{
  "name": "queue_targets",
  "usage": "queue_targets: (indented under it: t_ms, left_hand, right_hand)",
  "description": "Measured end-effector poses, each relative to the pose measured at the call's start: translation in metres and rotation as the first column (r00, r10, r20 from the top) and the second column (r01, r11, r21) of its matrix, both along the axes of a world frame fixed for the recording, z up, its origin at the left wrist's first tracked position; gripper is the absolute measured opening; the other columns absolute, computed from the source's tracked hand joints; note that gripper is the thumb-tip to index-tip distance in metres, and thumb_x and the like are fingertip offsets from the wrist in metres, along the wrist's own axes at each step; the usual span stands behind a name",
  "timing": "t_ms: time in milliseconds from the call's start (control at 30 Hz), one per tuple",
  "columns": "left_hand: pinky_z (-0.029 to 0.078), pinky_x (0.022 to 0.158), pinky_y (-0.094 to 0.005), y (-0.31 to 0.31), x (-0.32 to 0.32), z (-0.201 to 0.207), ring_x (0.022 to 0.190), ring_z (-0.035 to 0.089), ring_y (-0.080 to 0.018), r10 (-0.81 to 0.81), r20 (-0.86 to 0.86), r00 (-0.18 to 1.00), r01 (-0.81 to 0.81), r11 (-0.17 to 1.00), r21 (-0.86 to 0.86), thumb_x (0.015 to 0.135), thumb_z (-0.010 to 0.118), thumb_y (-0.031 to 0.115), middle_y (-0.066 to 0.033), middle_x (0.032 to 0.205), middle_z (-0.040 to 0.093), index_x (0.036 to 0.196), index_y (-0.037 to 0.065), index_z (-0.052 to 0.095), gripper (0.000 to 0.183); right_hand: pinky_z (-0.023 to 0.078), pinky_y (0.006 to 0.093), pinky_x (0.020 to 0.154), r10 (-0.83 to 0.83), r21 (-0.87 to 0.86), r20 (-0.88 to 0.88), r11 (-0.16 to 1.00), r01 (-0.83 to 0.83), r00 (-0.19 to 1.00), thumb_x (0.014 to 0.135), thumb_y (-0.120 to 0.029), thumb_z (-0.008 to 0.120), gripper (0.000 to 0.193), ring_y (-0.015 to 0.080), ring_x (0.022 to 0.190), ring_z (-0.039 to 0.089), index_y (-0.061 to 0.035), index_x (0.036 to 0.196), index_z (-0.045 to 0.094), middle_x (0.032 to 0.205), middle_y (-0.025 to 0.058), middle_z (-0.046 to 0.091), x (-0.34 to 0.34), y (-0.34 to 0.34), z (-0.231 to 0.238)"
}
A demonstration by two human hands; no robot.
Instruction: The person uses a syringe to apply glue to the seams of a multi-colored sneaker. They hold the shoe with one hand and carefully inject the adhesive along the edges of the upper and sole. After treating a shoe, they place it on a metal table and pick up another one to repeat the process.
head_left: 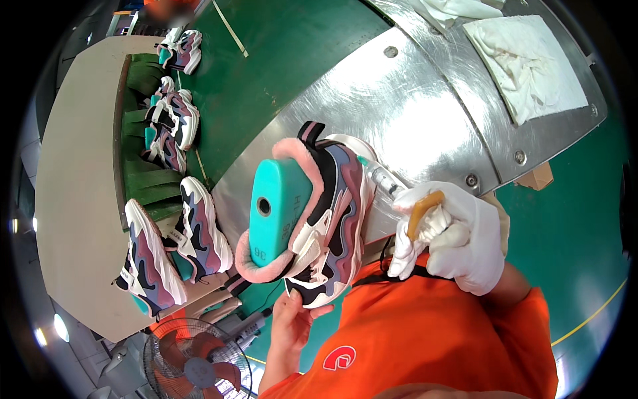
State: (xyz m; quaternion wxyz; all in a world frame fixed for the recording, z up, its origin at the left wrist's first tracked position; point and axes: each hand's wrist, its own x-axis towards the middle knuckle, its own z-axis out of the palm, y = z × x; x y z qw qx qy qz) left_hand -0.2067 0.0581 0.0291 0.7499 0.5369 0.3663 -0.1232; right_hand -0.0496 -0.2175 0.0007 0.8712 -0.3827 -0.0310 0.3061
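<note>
A chunky sneaker (342, 219) in pink, purple, black and white is tipped up in front of me, with a teal shoe last (282, 209) filling its pink-lined opening. My left hand (292, 324), bare, grips the toe end from below, thumb on the upper. In a white glove, my right hand (458, 239) is closed around a clear syringe (382, 176). The syringe's green tip is at the sole edge near the heel; whether it touches cannot be made out. A tan curved piece (423, 213) shows along one gloved finger, its kind unclear.
Beneath the sneaker is a shiny metal table (359, 100), with a folded white cloth (528, 66) at its far right. Similar sneakers (179, 120) line a green-padded rack (143, 179) at left. A caged fan (199, 369) stands at lower left.
</note>
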Motion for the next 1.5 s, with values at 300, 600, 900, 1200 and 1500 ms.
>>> queue_targets:
  t_ms: [300, 600, 900, 1200, 1500]
  left_hand:
    - [0.06, 0.077, -0.0402, -0.01, -0.004, -0.015, 0.097, 0.067, -0.0324, -0.131, -0.006, 0.991, 0.13, 0.988, -0.082, 0.084, 0.068, 0.028, -0.0221, 0.112, 0.063, 0.126, -0.011, 0.046, 0.06]
    - [0.054, 0.081, -0.0322, -0.03, 0.004, -0.017, 0.092, 0.066, -0.0236, -0.175, 0.045, 0.984, 0.181, 0.952, -0.246, 0.078, 0.071, 0.014, -0.0185, 0.112, 0.064, 0.123, -0.009, 0.051, 0.054]
    - [0.056, 0.074, -0.0333, -0.038, 0.004, -0.017, 0.091, 0.066, -0.0264, -0.155, 0.085, 0.984, 0.174, 0.933, -0.313, 0.082, 0.07, 0.017, -0.0175, 0.107, 0.064, 0.126, -0.007, 0.049, 0.054]
    - [0.058, 0.065, -0.0348, -0.022, -0.001, -0.017, 0.08, 0.07, -0.0301, -0.134, 0.091, 0.987, 0.152, 0.962, -0.229, 0.079, 0.072, 0.031, -0.0202, 0.098, 0.066, 0.122, -0.009, 0.049, 0.064]
    - [0.051, 0.062, -0.0304, 0.049, 0.059, 0.018, 0.076, 0.067, -0.0211, -0.342, -0.165, 0.925, 0.228, 0.155, 0.961, 0.087, 0.068, 0.024, -0.0112, 0.093, 0.068, 0.12, -0.005, 0.056, 0.046]
  right_hand:
    - [0.054, 0.0246, 0.067, -0.029, -0.059, -0.097, 0.998, 0.023, 0.995, 0.076, 0.003, 0.068, 0.041, 0.0133, 0.075, 0.065, 0.0062, 0.115, 0.056, 0.085, 0.009, 0.063, 0.0, 0.005, 0.032]
    - [0.054, 0.0246, 0.069, -0.026, -0.117, -0.15, 0.993, 0.009, 0.988, 0.078, 0.003, 0.067, 0.041, 0.0141, 0.074, 0.065, 0.0075, 0.117, 0.054, 0.086, 0.0099, 0.063, -0.008, 0.011, 0.047]
    - [0.052, 0.0261, 0.07, -0.096, -0.256, 0.004, 0.962, 0.094, 0.995, 0.072, 0.01, 0.069, 0.049, 0.014, 0.076, 0.063, 0.0065, 0.119, 0.055, 0.083, 0.0096, 0.064, -0.028, 0.022, 0.048]
    - [0.052, 0.0297, 0.073, -0.07, -0.145, 0.145, 0.985, 0.091, 0.987, 0.062, 0.017, 0.063, 0.058, 0.0186, 0.079, 0.064, 0.006, 0.118, 0.052, 0.088, 0.012, 0.061, -0.038, 0.011, 0.033]
    - [0.046, 0.029, 0.086, -0.209, -0.338, 0.365, 0.878, 0.339, 0.907, 0.049, 0.011, 0.073, 0.08, 0.0158, 0.094, 0.055, 0.002, 0.125, 0.047, 0.099, 0.0065, 0.057, -0.015, -0.011, 0.005]
